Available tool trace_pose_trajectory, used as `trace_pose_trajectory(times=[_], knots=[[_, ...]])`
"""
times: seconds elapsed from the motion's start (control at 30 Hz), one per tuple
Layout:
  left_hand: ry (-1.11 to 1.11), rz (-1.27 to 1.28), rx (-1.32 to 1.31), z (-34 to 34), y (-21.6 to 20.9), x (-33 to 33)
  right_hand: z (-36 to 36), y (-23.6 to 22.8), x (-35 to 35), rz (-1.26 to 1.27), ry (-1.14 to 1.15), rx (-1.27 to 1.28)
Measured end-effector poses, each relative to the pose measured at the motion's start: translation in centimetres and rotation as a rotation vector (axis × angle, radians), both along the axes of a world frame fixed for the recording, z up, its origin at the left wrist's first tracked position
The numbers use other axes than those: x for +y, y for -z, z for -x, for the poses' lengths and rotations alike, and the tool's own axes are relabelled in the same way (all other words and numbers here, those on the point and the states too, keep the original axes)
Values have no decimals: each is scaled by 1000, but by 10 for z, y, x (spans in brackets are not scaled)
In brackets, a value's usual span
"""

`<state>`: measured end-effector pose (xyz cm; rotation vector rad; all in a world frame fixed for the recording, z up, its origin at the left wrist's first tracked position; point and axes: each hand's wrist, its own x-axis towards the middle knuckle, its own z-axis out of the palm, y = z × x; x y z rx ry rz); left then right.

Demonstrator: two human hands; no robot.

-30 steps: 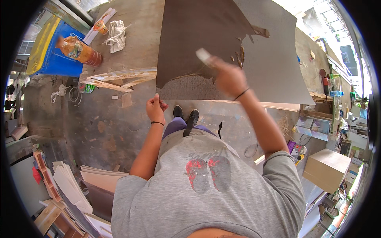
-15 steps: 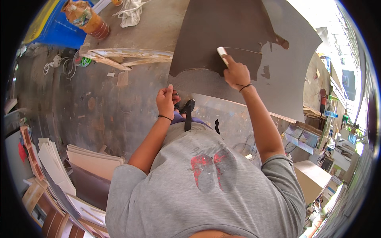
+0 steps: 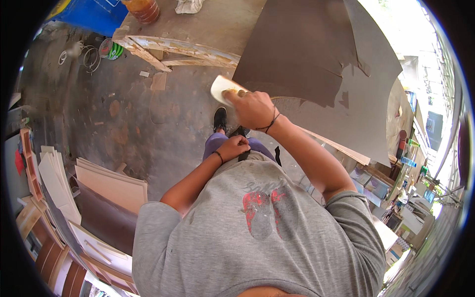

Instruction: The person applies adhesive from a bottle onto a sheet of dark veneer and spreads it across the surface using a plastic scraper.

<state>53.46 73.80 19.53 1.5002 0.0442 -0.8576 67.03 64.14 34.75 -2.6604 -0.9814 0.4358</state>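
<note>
Beside sheet [image 3: 297,44], scraper [image 3: 219,89] grasped by right hand [image 3: 254,110]; left hand [image 3: 234,147], hold unclear; floor [image 3: 173,119] could be spattered by tilting.

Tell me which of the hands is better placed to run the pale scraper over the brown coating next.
Probably the right hand: it holds the pale scraper near the brown coating. The left hand is at the waist, farther away, with no tool visible.
</note>
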Motion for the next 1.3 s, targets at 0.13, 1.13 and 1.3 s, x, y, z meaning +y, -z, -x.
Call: trace_pose_trajectory(times=[0.13, 1.13, 1.3], knots=[[111, 47, -49, 2, -5, -11, 29, -1, 15, 15, -183, 91], [-523, 337, 255, -10, -111, -304, -107, -63, -373, 49, 370, -235], [-575, 447, 185, -25, -135, -320, -202, -40, -481, 90, 720, -187]])
